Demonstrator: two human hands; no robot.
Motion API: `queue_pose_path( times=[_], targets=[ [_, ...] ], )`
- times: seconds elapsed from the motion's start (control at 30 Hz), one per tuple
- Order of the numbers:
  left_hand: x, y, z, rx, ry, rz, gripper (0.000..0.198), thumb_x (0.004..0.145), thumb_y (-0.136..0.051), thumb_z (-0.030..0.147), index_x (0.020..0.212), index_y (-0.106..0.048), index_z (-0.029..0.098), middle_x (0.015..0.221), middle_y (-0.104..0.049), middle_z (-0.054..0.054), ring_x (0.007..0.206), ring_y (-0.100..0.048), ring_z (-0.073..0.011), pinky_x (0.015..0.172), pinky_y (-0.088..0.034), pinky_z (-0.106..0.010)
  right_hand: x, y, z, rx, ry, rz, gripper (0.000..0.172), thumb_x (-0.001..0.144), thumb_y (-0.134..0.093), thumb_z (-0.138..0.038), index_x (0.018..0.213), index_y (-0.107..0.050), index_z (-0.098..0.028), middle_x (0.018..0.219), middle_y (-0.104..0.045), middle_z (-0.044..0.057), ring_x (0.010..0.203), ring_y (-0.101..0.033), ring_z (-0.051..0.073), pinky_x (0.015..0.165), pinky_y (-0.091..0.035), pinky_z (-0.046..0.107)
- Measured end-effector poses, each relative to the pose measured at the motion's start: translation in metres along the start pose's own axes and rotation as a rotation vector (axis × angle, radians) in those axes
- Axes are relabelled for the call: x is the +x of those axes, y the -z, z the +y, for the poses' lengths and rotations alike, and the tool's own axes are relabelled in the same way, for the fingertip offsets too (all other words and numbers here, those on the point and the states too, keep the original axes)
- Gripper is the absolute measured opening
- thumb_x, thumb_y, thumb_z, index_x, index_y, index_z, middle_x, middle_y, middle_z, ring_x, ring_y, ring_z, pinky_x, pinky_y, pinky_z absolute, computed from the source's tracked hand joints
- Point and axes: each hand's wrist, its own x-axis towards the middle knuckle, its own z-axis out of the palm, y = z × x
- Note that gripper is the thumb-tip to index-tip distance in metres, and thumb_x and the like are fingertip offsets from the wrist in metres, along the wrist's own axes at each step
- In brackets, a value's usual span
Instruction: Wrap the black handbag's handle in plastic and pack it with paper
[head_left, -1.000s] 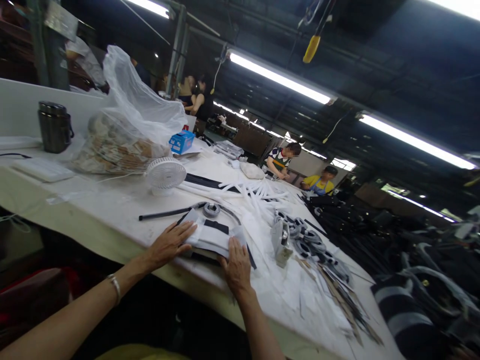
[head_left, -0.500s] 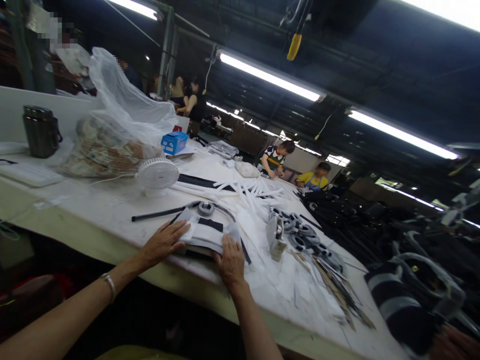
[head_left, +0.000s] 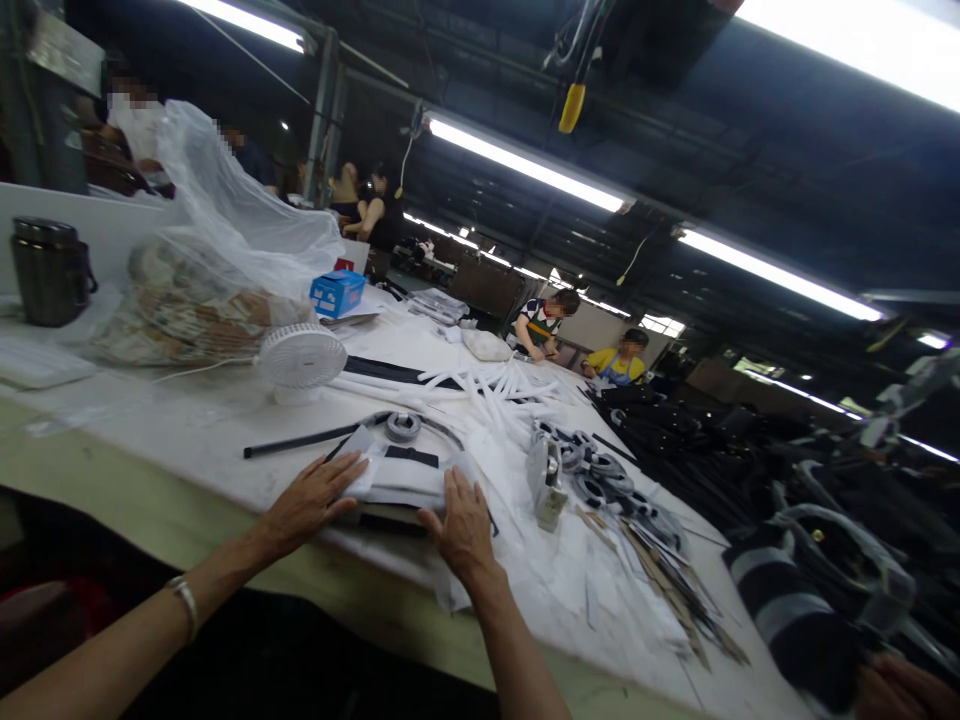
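Observation:
My left hand [head_left: 309, 503] lies flat, fingers stretched, on the left end of a stack of white and black fabric pieces [head_left: 397, 480] near the table's front edge. My right hand [head_left: 463, 525] presses palm down on the stack's right end, fingers spread. A roll of grey tape [head_left: 402, 427] and a long black strip [head_left: 300, 441] lie just behind the stack.
A white table fan [head_left: 298, 358], a clear bag of labels [head_left: 187, 300], a blue box [head_left: 336, 292] and a dark mug [head_left: 46, 272] stand at the left. Tape rolls [head_left: 600, 475] and a tape dispenser [head_left: 546, 480] sit right. Two people [head_left: 585, 335] work at the far end.
Both hands stay flat on the stack; only the head camera has turned a little, shifting the whole scene leftward in the picture.

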Motion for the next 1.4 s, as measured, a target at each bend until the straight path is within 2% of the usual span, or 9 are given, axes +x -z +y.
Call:
queue_pose_path(
  times=[0.1,0.23,0.4,0.5,0.63,0.8,0.97,1.13,1.4],
  targets=[
    [-0.002,-0.006,-0.003,0.02,-0.019,0.026,0.051,0.098,-0.039,0.049,0.142,-0.048,0.025,0.145,-0.051,-0.008,0.13,-0.051,-0.0246,0.111,-0.035,-0.037,-0.006,-0.005,0.002,0.022,-0.009,0.017,0.061,0.091,-0.055,-0.045,0.141,-0.047,-0.009,0.146,-0.048,0.017,0.139,-0.039,0.03,0.116,-0.024,0.051],
    [-0.004,-0.009,-0.006,0.06,-0.08,0.077,0.052,0.098,-0.042,0.047,0.144,-0.046,0.024,0.145,-0.051,-0.009,0.129,-0.052,-0.024,0.111,-0.033,-0.036,-0.016,-0.021,0.0,0.052,-0.04,0.05,0.057,0.089,-0.059,-0.036,0.139,-0.049,-0.01,0.143,-0.052,0.017,0.135,-0.044,0.03,0.114,-0.029,0.052],
    [0.001,0.002,-0.004,0.127,-0.124,0.077,0.049,0.098,-0.045,0.041,0.144,-0.046,0.025,0.142,-0.054,-0.007,0.126,-0.054,-0.0214,0.11,-0.031,-0.033,-0.013,-0.019,0.004,0.091,-0.011,0.091,0.057,0.086,-0.062,-0.031,0.138,-0.051,-0.011,0.141,-0.053,0.016,0.133,-0.047,0.031,0.112,-0.033,0.053],
    [0.012,0.02,0.009,0.163,-0.119,0.128,0.05,0.095,-0.048,0.048,0.14,-0.05,0.027,0.142,-0.054,-0.007,0.128,-0.052,-0.024,0.115,-0.023,-0.039,-0.01,-0.009,0.014,0.161,0.006,0.078,0.054,0.089,-0.059,-0.034,0.139,-0.051,-0.014,0.14,-0.055,0.014,0.131,-0.05,0.03,0.111,-0.038,0.051],
    [0.031,0.037,0.045,0.127,-0.119,0.174,0.056,0.093,-0.05,0.056,0.14,-0.049,0.027,0.146,-0.05,-0.007,0.136,-0.043,-0.0262,0.119,-0.011,-0.044,-0.011,0.001,0.027,0.229,-0.05,0.128,0.054,0.093,-0.054,-0.042,0.141,-0.049,-0.016,0.141,-0.054,0.012,0.13,-0.051,0.029,0.109,-0.042,0.049],
    [0.042,0.016,0.079,0.124,-0.25,0.114,0.048,0.096,-0.049,0.031,0.144,-0.043,0.026,0.144,-0.052,-0.006,0.135,-0.045,-0.022,0.12,-0.015,-0.044,-0.02,-0.003,0.031,0.172,0.067,0.117,0.048,0.091,-0.058,-0.033,0.136,-0.053,-0.016,0.138,-0.057,0.012,0.129,-0.053,0.029,0.108,-0.044,0.05],
    [0.032,-0.01,0.084,0.131,-0.28,0.085,0.062,0.089,-0.039,0.003,0.148,-0.038,0.023,0.146,-0.051,-0.004,0.135,-0.044,-0.0166,0.118,-0.023,-0.035,-0.026,-0.02,0.032,0.108,0.126,0.187,0.044,0.09,-0.059,-0.026,0.132,-0.056,-0.017,0.132,-0.062,0.011,0.125,-0.056,0.028,0.103,-0.049,0.048],
    [0.027,-0.01,0.085,0.142,-0.265,0.086,0.065,0.086,-0.036,-0.001,0.146,-0.041,0.022,0.148,-0.048,-0.003,0.136,-0.043,-0.0172,0.116,-0.027,-0.035,-0.031,-0.026,0.033,0.108,0.131,0.23,0.046,0.09,-0.058,-0.023,0.135,-0.053,-0.018,0.134,-0.06,0.011,0.125,-0.056,0.029,0.103,-0.049,0.051],
    [0.031,-0.006,0.089,0.079,-0.261,0.107,0.062,0.085,-0.036,0.001,0.142,-0.048,0.022,0.142,-0.055,-0.004,0.13,-0.051,-0.0179,0.11,-0.036,-0.034,-0.034,-0.03,0.03,0.11,0.131,0.244,0.044,0.091,-0.052,-0.018,0.135,-0.052,-0.017,0.134,-0.06,0.011,0.126,-0.054,0.027,0.106,-0.046,0.051]
  ],
)
